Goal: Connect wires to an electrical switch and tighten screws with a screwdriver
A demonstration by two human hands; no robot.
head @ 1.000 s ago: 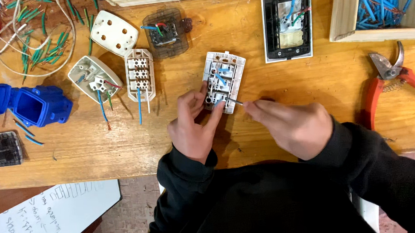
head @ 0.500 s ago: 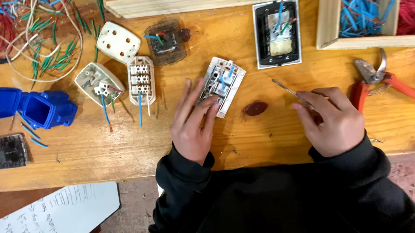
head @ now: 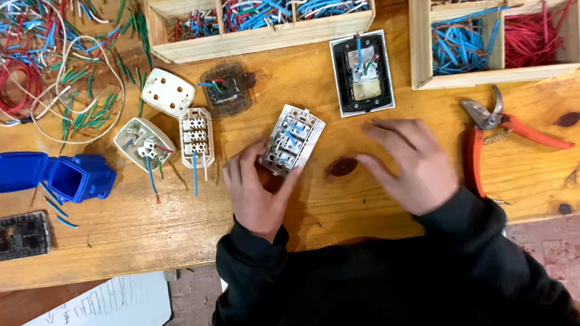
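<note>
The right hand (head: 412, 166) is now hovering flat, fingers released, nearer the orange-handled pliers (head: 493, 136) — while the left hand (head: 255, 191) is grasping the white switch module (head: 292, 140) on the counter (head: 174, 222)

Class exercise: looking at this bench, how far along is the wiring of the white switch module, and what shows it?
Partly done: the white switch module already has blue wires seated in its back. In hand: the left hand steadies it on the wooden bench; the right hand is off it, blurred, toward the orange-handled pliers. Left: whether every terminal is filled cannot be told; the black-framed plate lies apart.
</note>
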